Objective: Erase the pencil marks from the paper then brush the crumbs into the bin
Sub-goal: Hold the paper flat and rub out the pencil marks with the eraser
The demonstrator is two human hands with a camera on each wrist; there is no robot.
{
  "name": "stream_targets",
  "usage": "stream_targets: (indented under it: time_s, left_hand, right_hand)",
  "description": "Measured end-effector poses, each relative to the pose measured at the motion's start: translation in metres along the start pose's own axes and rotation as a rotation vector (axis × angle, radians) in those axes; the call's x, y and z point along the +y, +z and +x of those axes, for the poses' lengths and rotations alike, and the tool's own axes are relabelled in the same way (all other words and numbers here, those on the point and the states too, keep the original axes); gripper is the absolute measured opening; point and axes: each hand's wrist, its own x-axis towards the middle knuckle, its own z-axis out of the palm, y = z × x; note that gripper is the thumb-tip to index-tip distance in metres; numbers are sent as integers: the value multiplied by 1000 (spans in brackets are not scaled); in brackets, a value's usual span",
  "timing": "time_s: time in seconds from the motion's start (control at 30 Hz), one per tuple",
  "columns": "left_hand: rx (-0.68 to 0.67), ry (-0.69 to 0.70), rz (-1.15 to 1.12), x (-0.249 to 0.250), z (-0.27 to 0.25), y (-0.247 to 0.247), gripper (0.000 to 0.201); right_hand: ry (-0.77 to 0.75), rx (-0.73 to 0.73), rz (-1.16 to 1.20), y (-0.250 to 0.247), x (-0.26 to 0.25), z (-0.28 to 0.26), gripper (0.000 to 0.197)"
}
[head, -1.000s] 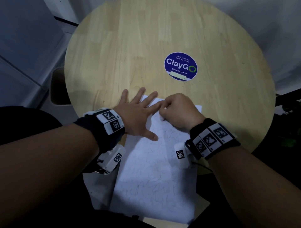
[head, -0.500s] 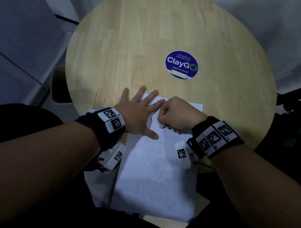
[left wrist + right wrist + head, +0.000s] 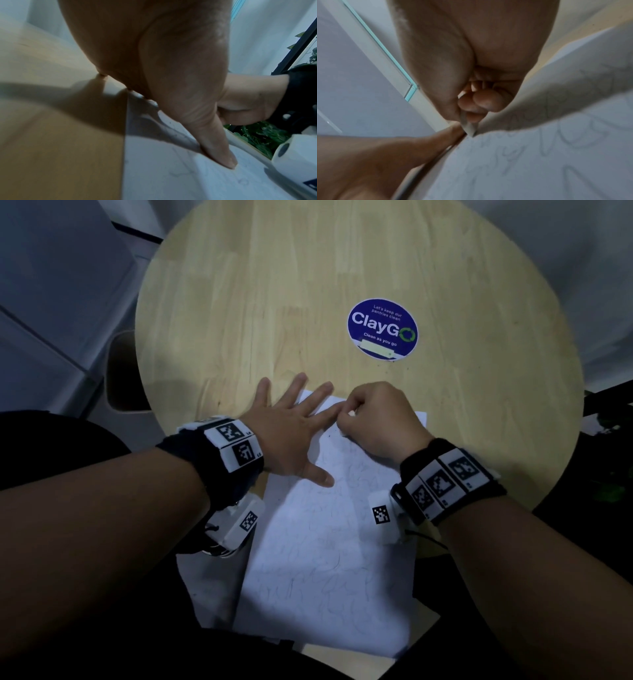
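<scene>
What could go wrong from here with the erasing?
The paper overhangs the table's near edge, and the left hand pins only its far left corner, so hard rubbing by the eraser in the right hand could crease or tear it. Most pencil marks lie nearer the person, away from the held corner, so the sheet may slide there. Crumbs could fall off the overhang onto the lap.
</scene>
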Motion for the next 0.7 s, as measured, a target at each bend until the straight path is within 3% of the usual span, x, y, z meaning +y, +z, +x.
stream_targets:
  time_s: [0.1,0.13,0.23,0.27,0.37,0.4,0.53,0.57,0.67,0.7]
  left_hand:
    - [5,12,-4,-1,0,0,128]
    - [7,12,-1,-1,0,0,128]
    - [10,-1,2,0,1,0,129]
    - [9,-3,1,0,0,1,129]
    - [12,8,3,-1,0,2,129]
    - [9,10,2,-1,0,1,128]
    - [3,-7,1,0,1,1,129]
    - [4,-6,-1,0,0,1,129]
    - [12,12,-10,-1,1,2,128]
    - [12,12,-7,-1,1,2,128]
  right_hand:
    - [57,-258,10,-1,-3,-10,16]
    - [53,-227,23,0,-3,-9,16]
    - [7,52,5,-2,-2,-2,12]
    - [22,42,15,-3,-1,-1,12]
    - [82,-246,27,-4,-2,-8,14]
    - [79,-270,20,-3,-3,-10,15]
    - [10,45,25,-1,0,-2,12]
    - [16,13,27,-1,0,-2,12]
    - [58,-262,13,-1,-3,-11,14]
    - [57,-253,17,0,-3,-11,14]
